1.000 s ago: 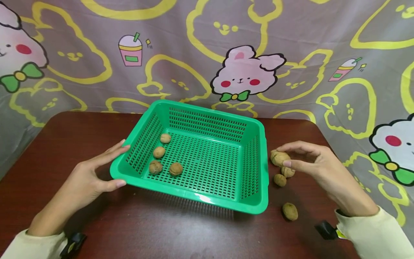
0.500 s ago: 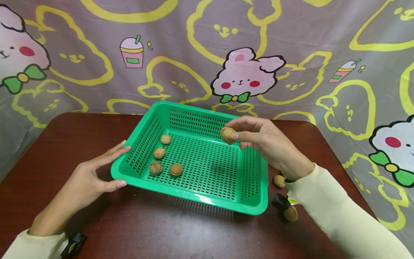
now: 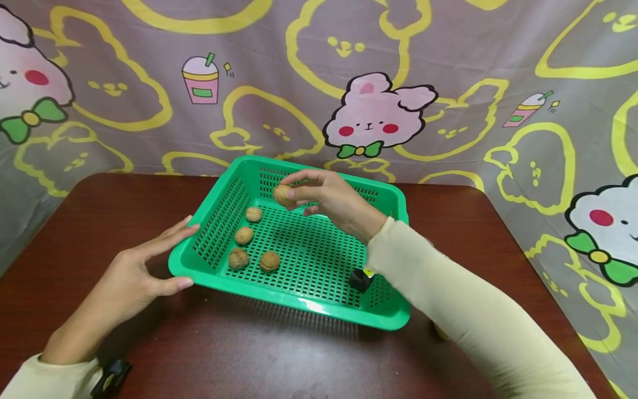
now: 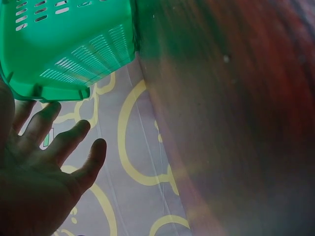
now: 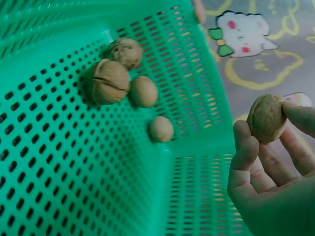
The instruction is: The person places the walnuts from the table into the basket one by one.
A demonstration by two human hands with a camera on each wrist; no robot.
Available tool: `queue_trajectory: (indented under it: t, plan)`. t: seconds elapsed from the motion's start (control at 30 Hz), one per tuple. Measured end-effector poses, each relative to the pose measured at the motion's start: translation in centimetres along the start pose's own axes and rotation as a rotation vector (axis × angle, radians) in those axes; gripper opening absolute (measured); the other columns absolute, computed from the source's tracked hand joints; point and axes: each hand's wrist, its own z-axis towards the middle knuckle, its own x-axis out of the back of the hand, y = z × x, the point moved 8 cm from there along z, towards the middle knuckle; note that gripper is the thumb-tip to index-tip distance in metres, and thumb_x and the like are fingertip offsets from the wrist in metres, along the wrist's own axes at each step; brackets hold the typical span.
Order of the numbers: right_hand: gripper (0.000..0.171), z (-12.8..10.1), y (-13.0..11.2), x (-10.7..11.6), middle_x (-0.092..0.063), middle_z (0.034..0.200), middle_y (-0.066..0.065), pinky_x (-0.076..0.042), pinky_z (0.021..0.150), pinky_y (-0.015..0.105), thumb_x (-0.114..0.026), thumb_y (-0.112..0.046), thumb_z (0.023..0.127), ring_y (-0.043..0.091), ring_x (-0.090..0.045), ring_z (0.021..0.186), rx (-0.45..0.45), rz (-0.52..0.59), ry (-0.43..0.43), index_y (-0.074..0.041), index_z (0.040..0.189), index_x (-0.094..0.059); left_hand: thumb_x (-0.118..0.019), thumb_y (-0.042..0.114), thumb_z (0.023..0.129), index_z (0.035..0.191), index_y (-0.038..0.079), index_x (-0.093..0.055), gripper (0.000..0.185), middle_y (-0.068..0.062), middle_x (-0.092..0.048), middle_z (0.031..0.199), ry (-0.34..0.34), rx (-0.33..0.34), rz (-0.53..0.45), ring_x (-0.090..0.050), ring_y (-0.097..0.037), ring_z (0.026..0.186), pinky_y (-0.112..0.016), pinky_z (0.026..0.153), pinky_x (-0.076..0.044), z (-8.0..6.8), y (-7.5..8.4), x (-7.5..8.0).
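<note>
My right hand [image 3: 341, 204] pinches a walnut [image 3: 282, 194] between thumb and fingertips, above the back left part of a green plastic basket [image 3: 299, 302]. In the right wrist view the held walnut [image 5: 267, 118] shows pale brown and ridged, apart from the basket wall. Several walnuts [image 3: 269, 261] lie on the basket floor near its left side. My left hand [image 3: 134, 271] rests at the front left corner, with thumb and fingers spread along the rim. The left wrist view shows its fingers [image 4: 74, 142] extended, with some fingertips right at the rim.
A dark brown table [image 3: 249, 354] carries the basket. Right of the basket, a walnut [image 3: 441, 331] peeks out from under my right sleeve [image 3: 448, 299]. Behind the table hangs a cartoon-printed cloth [image 3: 279, 50].
My right hand has picked a walnut from the right of the basket and carried it left, over the basket. My left hand stays at the corner, and the walnuts inside have not moved.
</note>
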Motion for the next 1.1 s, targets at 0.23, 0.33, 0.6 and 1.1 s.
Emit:
queue_trajectory:
  t: [0.23,0.33,0.6,1.1]
  plan:
    - [0.022,2.1,2.3,-1.7,-0.076,0.107,0.001,-0.048,0.101,0.06,-0.072,-0.018,0.099,0.028,-0.07,0.104,-0.045,-0.053,-0.042,-0.013,0.121,-0.074,-0.095,0.009,0.072,0.152,0.025,-0.058,0.089,0.011,-0.045,0.164,0.003,-0.009,-0.004,-0.035,0.021,0.142,0.002,0.104,-0.026,0.0,0.1,0.0]
    - [0.021,2.5,3.4,-2.0,-0.077,0.104,0.003,-0.047,0.102,0.063,-0.073,-0.019,0.099,0.038,-0.069,0.109,-0.081,-0.113,-0.07,-0.014,0.119,-0.075,-0.095,0.008,0.072,0.152,0.024,-0.057,0.09,0.009,-0.046,0.165,0.003,-0.012,0.003,-0.034,0.021,0.141,0.002,0.103,-0.026,-0.1,0.1,0.0]
    - [0.02,2.8,5.4,-3.3,-0.078,0.104,0.001,-0.054,0.083,0.045,-0.074,-0.022,0.099,0.034,-0.071,0.103,-0.128,-0.322,-0.148,-0.017,0.118,-0.076,-0.095,0.009,0.073,0.153,0.025,-0.057,0.09,0.014,-0.044,0.164,0.0,-0.002,0.001,-0.034,0.021,0.141,0.003,0.103,-0.025,-0.2,-0.1,-0.1]
    - [0.022,3.2,5.7,-4.9,-0.075,0.121,0.006,-0.059,0.081,0.035,-0.072,-0.014,0.1,0.019,-0.067,0.098,-0.038,-0.508,-0.205,-0.007,0.12,-0.075,-0.095,0.009,0.072,0.152,0.025,-0.058,0.089,0.011,-0.046,0.164,0.008,-0.008,0.006,-0.035,0.021,0.141,0.003,0.104,-0.024,-0.1,0.0,0.0]
